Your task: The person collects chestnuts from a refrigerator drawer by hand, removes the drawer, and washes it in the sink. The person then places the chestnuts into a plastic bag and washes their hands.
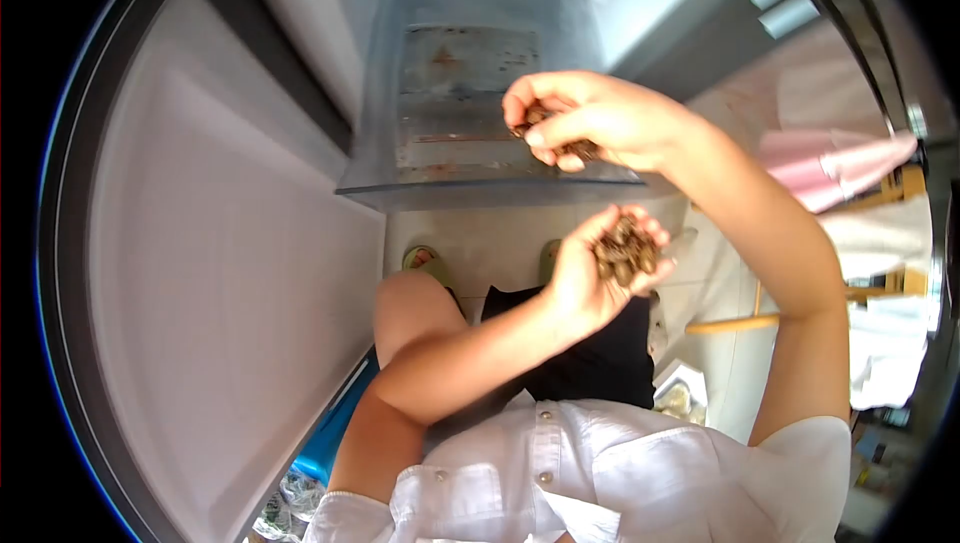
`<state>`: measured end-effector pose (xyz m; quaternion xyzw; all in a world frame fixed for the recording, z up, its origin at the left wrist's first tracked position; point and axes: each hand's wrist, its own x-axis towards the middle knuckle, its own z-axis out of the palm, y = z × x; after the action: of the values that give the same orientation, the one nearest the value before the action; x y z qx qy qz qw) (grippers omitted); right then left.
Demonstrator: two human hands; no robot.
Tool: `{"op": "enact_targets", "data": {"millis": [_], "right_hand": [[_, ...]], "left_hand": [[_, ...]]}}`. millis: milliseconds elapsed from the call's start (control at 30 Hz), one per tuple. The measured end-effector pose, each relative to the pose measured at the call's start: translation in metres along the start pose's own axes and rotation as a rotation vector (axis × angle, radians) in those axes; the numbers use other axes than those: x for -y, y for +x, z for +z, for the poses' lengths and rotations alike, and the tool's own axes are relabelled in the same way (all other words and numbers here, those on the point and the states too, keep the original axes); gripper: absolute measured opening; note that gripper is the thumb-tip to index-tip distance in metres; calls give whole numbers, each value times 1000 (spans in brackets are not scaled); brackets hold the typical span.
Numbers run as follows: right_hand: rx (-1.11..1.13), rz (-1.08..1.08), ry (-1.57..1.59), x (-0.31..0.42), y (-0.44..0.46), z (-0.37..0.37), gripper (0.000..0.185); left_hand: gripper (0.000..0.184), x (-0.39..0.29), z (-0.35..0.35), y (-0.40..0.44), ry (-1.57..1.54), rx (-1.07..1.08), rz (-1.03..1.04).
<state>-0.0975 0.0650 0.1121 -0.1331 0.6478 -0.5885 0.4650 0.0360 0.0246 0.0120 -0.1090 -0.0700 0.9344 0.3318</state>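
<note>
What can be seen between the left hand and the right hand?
In the head view, the near edge of the clear bin and pale floor show between the left hand and right hand.

The drawer (440,193) lies ahead, right of the door (200,223). Small pieces (545,115) sit in the right hand (610,121), over the drawer's near right part; more pieces (625,253) lie in the left hand (588,281), nearer the body. Far right, cloth (835,165) lies beyond a wooden bar (735,324).
</note>
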Motion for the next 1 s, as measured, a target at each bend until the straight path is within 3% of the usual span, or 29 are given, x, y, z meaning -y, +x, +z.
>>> {"op": "enact_targets", "data": {"millis": [100,133,167,233,267,300,367,467,600,1000], "right_hand": [[-185,-255,272,-37,-75,29,19],[-313,-317,319,-53,-97,40,20],[-486,-413,282,-70,-111,54,19],[-815,-613,112,-99,-122,87,18],[-985,-572,61,-109,-119,104,18],[-1131,-712,-265,-117,-112,115,18],[-1373,-775,-502,-133,-119,126,16],[-1644,-867,-663,-167,-110,145,16],[-1535,-883,-633,-200,-154,157,16],[-1742,-771,-787,-258,-204,173,10]], "left_hand": [[22,5,22,-7,149,-175,12],[22,5,9,1,77,92,-39],[22,10,-2,3,164,44,-32],[26,25,13,-3,270,-153,-11],[25,30,3,-12,274,21,9],[25,35,-3,-21,261,199,27],[34,66,-9,-3,465,-145,-289],[34,74,-22,-19,519,-175,-392],[35,99,-46,-31,537,-180,-419],[37,135,-83,-42,570,-193,-432]]}}
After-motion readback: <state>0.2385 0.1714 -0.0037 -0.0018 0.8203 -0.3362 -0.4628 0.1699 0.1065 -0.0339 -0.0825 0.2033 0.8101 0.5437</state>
